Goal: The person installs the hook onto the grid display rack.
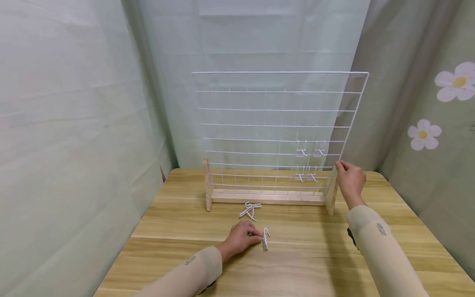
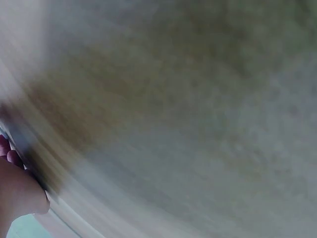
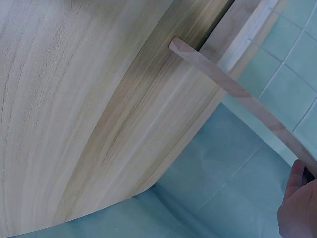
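Note:
A white wire grid rack (image 1: 274,125) stands upright in a wooden base (image 1: 267,199). My right hand (image 1: 350,180) pinches the top of the base's right wooden upright (image 1: 331,192), where the grid's side wire meets it. That upright (image 3: 237,89) runs to my right hand (image 3: 299,208) in the right wrist view. Low over the tabletop in front, my left hand (image 1: 242,237) pinches a white wire hook (image 1: 265,240) between thumb and fingertips. Only part of my left hand (image 2: 22,191) shows in the left wrist view; the hook is out of sight there.
Several white hooks hang on the grid's lower right, including an upper one (image 1: 302,152) and a lower one (image 1: 312,177). Loose hooks (image 1: 250,210) lie in a small pile before the base. Pale green cloth (image 1: 85,123) surrounds the wooden table (image 1: 178,222).

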### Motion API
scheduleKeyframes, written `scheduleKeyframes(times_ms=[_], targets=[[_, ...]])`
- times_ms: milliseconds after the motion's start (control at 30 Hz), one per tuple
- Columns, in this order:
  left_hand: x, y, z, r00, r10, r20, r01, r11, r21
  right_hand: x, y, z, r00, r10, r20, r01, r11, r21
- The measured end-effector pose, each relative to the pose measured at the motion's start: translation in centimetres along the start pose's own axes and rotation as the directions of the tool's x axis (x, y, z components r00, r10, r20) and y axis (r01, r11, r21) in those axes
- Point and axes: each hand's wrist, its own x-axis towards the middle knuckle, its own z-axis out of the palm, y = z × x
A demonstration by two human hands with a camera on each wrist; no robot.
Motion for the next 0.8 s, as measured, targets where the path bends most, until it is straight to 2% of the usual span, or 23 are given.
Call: scheduleKeyframes(times_ms=[200,367,633,800], targets=[[0.01,0.04,0.04,1.0,0.012,0.007,-0.012,0.999,0.048,-0.21,-0.24,-0.09,0.999,0.023,0.028,-0.023,1.0,-0.002],[0.05,-0.03,0.03,1.0,0.021,0.015,-0.021,0.999,0.036,-0.23,-0.41,-0.24,1.0,0.013,0.021,-0.013,1.0,-0.009],[-0.02,-0.08,-0.07,1.0,-0.016,0.012,0.017,0.999,-0.051,-0.18,-0.03,-0.32,0.998,0.029,0.06,-0.029,1.0,-0.002],[0.0,0.0,-0.11,0.999,-0.054,-0.002,0.053,0.987,-0.153,-0.17,-0.22,-0.34,0.998,0.022,0.059,-0.022,1.0,0.0]])
